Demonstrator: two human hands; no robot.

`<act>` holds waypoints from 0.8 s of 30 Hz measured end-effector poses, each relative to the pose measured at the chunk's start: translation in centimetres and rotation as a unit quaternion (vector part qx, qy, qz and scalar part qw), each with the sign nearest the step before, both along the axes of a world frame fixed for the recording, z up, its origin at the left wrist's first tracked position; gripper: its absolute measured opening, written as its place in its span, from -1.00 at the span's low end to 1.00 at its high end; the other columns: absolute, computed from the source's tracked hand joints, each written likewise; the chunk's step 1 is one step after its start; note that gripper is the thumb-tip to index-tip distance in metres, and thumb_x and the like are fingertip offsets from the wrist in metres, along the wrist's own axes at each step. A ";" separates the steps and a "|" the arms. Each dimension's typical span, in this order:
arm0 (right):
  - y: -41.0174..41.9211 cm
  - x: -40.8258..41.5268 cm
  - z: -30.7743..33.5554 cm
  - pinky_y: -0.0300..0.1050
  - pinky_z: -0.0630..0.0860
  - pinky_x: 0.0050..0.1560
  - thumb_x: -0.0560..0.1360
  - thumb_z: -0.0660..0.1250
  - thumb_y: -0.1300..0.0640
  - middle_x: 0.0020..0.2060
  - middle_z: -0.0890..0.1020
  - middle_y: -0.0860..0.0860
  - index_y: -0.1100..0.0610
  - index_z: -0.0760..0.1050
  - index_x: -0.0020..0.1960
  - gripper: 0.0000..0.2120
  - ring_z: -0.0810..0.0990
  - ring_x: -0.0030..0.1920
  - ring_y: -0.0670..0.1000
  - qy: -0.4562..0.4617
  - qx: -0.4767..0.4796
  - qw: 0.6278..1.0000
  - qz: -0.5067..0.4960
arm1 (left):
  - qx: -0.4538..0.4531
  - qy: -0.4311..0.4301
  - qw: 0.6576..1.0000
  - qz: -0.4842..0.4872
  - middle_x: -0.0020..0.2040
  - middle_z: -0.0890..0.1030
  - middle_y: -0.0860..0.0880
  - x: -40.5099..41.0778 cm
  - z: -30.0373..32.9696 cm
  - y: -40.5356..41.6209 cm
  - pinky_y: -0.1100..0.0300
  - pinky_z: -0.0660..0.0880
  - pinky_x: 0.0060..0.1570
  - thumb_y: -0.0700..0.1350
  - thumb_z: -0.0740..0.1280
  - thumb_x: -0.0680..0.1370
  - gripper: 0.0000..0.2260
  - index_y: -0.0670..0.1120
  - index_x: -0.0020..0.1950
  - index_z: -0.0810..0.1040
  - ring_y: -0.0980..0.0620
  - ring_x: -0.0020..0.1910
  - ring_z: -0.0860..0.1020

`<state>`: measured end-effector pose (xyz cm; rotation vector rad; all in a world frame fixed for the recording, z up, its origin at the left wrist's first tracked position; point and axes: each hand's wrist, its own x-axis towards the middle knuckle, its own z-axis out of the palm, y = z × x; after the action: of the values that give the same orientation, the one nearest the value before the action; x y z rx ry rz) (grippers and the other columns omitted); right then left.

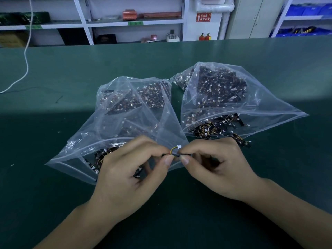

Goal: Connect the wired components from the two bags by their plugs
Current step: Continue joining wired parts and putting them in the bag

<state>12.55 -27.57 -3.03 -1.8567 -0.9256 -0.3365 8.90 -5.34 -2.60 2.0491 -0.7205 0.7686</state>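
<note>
A small black wired component (177,155) with a white plug (179,146) sits pinched between both hands, left hand (125,175) and right hand (217,168), above the near bag (115,126) on the bench (53,69), apparently mid-mating; next, the plug likely needs aligning and pressing home.

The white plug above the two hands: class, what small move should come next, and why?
Probably bring the white plug down to its mate. Both the left hand and the right hand pinch small black wired parts together, yet the plug on its yellow wire loop stands free, apparently unmated. Whether a socket is ready cannot be seen.
</note>
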 end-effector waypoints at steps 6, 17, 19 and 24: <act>0.0 0.0 -0.1 -0.16 0.29 -0.45 0.64 0.41 0.20 -0.49 0.42 -0.03 0.23 0.68 -0.04 -0.86 0.38 -0.49 0.00 0.003 -0.008 1.000 0.003 | -0.003 0.006 1.000 -0.003 -0.18 0.61 0.01 0.0 -0.1 0.1 0.34 0.46 -0.23 -0.14 0.42 0.64 -0.85 -0.16 -0.08 0.71 0.08 -0.28 0.56; -0.1 0.1 -0.3 -0.10 0.30 -0.45 0.65 0.38 0.17 -0.49 0.42 0.00 0.23 0.66 -0.06 -0.82 0.37 -0.49 0.04 0.011 -0.006 1.000 0.018 | -0.001 0.011 1.000 -0.012 -0.19 0.63 -0.01 0.1 -0.3 0.2 0.26 0.47 -0.30 -0.13 0.42 0.64 -0.85 -0.16 -0.06 0.72 0.05 -0.31 0.56; -0.1 0.1 -0.3 -0.16 0.29 -0.44 0.65 0.38 0.17 -0.49 0.42 -0.01 0.22 0.67 -0.07 -0.83 0.37 -0.49 0.02 0.011 -0.013 1.000 0.017 | 0.005 0.008 1.000 -0.008 -0.19 0.63 -0.01 0.2 -0.3 0.2 0.28 0.47 -0.29 -0.14 0.42 0.64 -0.86 -0.16 -0.06 0.72 0.06 -0.32 0.55; -0.1 0.2 -0.4 -0.17 0.29 -0.43 0.65 0.38 0.17 -0.49 0.43 -0.01 0.24 0.66 -0.05 -0.83 0.37 -0.49 0.01 0.014 -0.008 1.000 0.024 | 0.009 0.007 1.000 -0.011 -0.20 0.63 -0.02 0.1 -0.3 0.2 0.25 0.47 -0.30 -0.13 0.42 0.64 -0.85 -0.16 -0.07 0.73 0.03 -0.31 0.56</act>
<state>12.72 -27.67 -3.48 -1.8463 -0.9548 -0.2737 9.05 -5.12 -2.94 2.0581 -0.7439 0.7380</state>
